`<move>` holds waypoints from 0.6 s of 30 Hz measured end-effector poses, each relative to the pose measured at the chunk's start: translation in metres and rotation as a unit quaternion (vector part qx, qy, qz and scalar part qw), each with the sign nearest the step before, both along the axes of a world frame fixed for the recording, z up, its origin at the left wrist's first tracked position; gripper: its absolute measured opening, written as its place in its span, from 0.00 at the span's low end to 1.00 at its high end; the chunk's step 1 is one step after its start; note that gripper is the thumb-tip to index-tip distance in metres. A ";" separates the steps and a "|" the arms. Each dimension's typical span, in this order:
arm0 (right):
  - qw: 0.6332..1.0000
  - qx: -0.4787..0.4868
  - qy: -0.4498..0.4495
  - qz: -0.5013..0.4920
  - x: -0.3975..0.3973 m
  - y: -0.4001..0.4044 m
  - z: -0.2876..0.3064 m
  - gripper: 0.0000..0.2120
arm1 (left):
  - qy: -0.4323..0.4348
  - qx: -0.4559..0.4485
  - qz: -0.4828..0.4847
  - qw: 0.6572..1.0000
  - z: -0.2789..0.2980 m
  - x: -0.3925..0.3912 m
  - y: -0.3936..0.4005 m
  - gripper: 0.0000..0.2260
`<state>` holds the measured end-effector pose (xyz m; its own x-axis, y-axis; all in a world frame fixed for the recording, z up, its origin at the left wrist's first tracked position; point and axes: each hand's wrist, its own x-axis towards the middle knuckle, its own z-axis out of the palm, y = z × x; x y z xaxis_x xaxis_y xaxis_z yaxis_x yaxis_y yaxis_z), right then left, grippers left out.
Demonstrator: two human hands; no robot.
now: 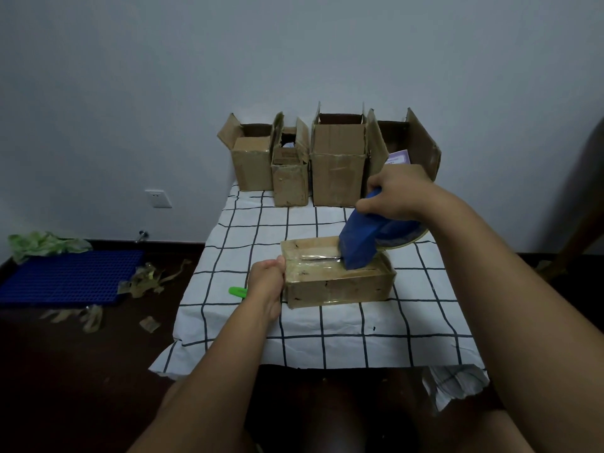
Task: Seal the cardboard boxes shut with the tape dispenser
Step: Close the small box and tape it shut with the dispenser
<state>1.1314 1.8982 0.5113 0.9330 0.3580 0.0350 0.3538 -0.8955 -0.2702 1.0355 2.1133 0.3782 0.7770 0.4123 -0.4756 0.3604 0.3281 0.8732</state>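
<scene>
A flat cardboard box [340,287] lies closed on the checked tablecloth [261,230], with a shiny strip of clear tape [313,258] running across its top. My right hand [397,194] grips the handle of the blue tape dispenser [358,245], whose front end presses on the box top at the end of the strip. My left hand [266,282] holds the box's left end, fingers curled over its top edge.
Several open cardboard boxes [338,158] stand in a row at the table's far edge against the wall. A green object [238,291] lies left of my left hand. On the floor to the left are a blue grid mat [68,276] and tape scraps [143,279].
</scene>
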 end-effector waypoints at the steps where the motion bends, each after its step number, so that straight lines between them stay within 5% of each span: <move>1: 1.000 0.001 -0.005 0.001 0.000 0.000 -0.001 0.13 | -0.005 -0.018 -0.009 1.000 0.000 0.000 -0.001 0.10; 10: 1.000 0.010 -0.022 0.002 0.000 -0.001 -0.005 0.13 | 0.011 -0.144 -0.009 0.990 0.010 0.000 -0.009 0.10; 15: 1.000 0.008 -0.029 -0.002 0.001 -0.001 -0.008 0.13 | 0.007 -0.069 0.018 0.997 0.008 -0.001 -0.012 0.05; 18: 1.000 0.009 -0.025 -0.007 -0.001 -0.002 -0.008 0.13 | -0.009 0.073 0.080 0.994 0.006 -0.005 -0.012 0.04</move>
